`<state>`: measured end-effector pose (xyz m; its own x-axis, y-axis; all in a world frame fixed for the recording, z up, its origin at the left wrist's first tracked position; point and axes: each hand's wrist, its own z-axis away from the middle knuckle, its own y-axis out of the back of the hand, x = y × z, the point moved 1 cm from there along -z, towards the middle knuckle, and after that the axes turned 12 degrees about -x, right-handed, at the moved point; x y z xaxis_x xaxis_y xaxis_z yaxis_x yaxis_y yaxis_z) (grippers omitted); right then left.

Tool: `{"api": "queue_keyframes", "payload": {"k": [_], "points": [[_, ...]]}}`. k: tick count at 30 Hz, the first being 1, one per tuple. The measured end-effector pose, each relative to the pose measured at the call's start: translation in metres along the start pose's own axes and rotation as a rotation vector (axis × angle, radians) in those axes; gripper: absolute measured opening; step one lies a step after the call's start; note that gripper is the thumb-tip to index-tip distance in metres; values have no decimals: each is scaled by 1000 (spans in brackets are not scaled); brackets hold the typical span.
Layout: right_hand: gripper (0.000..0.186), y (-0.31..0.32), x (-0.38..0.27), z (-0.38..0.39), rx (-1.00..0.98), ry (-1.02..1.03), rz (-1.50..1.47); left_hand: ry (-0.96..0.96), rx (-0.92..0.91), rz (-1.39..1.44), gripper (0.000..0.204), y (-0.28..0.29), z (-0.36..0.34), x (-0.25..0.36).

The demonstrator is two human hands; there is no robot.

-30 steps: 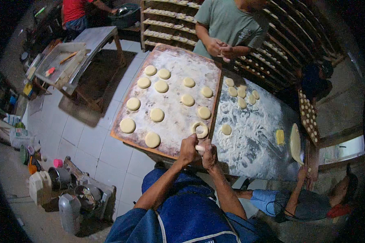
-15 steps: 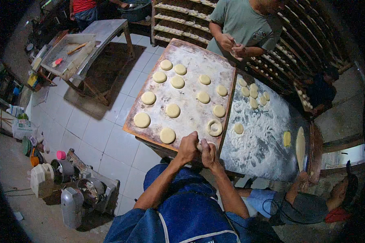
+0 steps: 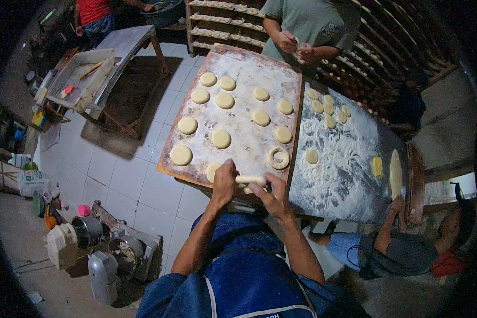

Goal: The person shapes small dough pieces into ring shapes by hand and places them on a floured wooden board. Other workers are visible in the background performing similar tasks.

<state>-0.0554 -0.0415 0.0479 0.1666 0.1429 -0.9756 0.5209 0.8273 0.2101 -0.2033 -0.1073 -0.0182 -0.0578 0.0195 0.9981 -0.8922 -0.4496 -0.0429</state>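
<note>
A piece of pale dough (image 3: 250, 180) stretches sideways between my hands, just over the near edge of the floured wooden board (image 3: 249, 62). My left hand (image 3: 224, 183) is closed round its left end, and my right hand (image 3: 274, 195) grips the right end between thumb and fingers. The fingers partly cover the dough, so its full shape is hard to make out. Several round flat dough discs (image 3: 220, 139) lie on the board; one is partly behind my left hand. A dough ring (image 3: 279, 166) with an open hole lies just beyond my right hand.
Right of the board, a dark floured table (image 3: 331, 175) carries several dough pieces (image 3: 311, 156), a yellow block (image 3: 377, 167) and a long dough strip (image 3: 395, 177). A co-worker's hands (image 3: 297, 49) hold dough across the table; another person's hand (image 3: 397, 204) touches the strip. Mixers (image 3: 103, 275) stand lower left.
My hands have moved apart, and the dough now shows stretched between them. My left hand has shifted left, over a disc. The whole view has shifted slightly.
</note>
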Motion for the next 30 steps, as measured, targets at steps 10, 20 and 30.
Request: {"api": "queue_keyframes", "payload": {"k": [10,20,30], "points": [[49,9,3,16,-50,-188,803,-211,159,-1167,20,2,9,31],[34,-13,26,-137,-95,256,915,-178,301,-1170,39,11,20,21],[30,-36,29,-182,-321,-138,792,6,74,-1082,32,27,10,17]]}}
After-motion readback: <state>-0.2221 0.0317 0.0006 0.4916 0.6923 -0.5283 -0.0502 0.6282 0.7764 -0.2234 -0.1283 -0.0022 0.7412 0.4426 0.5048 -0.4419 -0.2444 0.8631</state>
